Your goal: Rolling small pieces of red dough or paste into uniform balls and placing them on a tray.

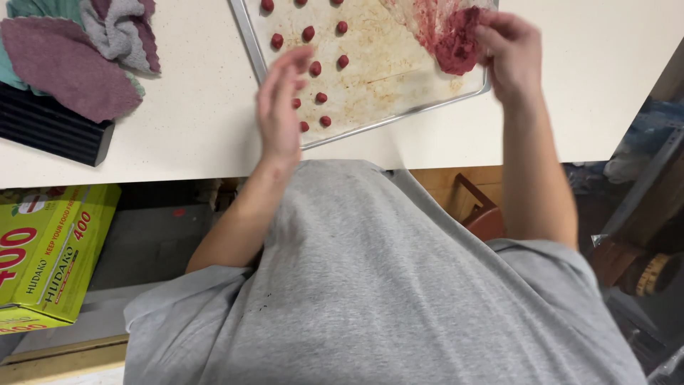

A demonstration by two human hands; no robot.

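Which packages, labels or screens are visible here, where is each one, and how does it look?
Food-wrap box: lower left, below the counter edge; long rectangular carton, yellow-green with red and white print.
Second box: just under the first, at the left edge; only a yellow strip shows.
No screens or signs are in view.

1. A metal baking tray (251, 44) lies on a pale counter (192, 121), lined with stained paper.
2. Small red dough balls (308, 33) sit in rows on the left part of the tray.
3. The left hand (279, 107) hovers over the tray's near left corner, fingers straight and loosely spread, holding nothing.
4. The right hand (507, 53) pinches a lump of red dough (456, 44) at the tray's right end, fingers curled on it.
5. Folded cloths (78, 53) in purple, grey and green lie at the far left, partly over a black ribbed block (53, 132).
6. A yellow-green carton (50, 249) sits below the counter edge on the left.
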